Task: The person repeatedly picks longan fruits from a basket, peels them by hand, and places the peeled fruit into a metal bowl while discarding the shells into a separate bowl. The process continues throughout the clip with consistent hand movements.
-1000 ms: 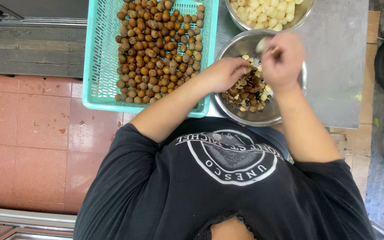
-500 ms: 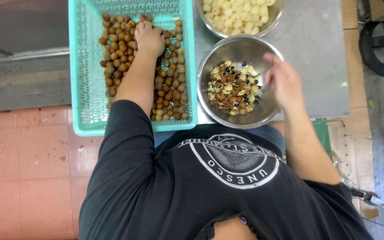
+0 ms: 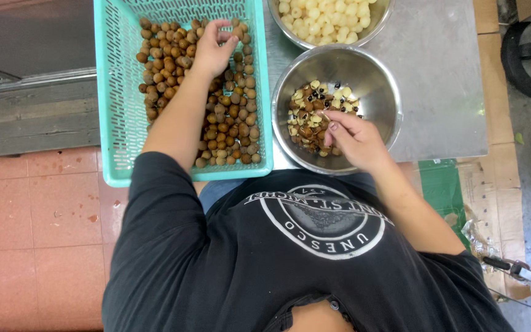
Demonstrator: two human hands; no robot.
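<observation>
Reaching into the turquoise basket [image 3: 118,123], the left hand [image 3: 213,49] rests palm-down on the heap of brown round fruits [image 3: 228,117], fingers curled loosely over a few at the far end; whether it has one pinched cannot be told. The basket lies just left of the steel bowl [image 3: 376,86], its near rim jutting past the table edge over the red floor tiles [image 3: 32,233]. The steel bowl is the landmark here: inside it lies a mix of brown shells, pale bits and dark seeds [image 3: 311,110], gathered toward its left side. The right hand [image 3: 354,138] sits over the bowl's near rim, fingers bent together with the tips down among the scraps; anything gripped in it is hidden. Beyond the bowl, at the frame's top, a second steel bowl [image 3: 379,21] holds peeled pale fruits [image 3: 327,18]. Right of the steel bowl stretches the bare grey metal tabletop [image 3: 437,92].
</observation>
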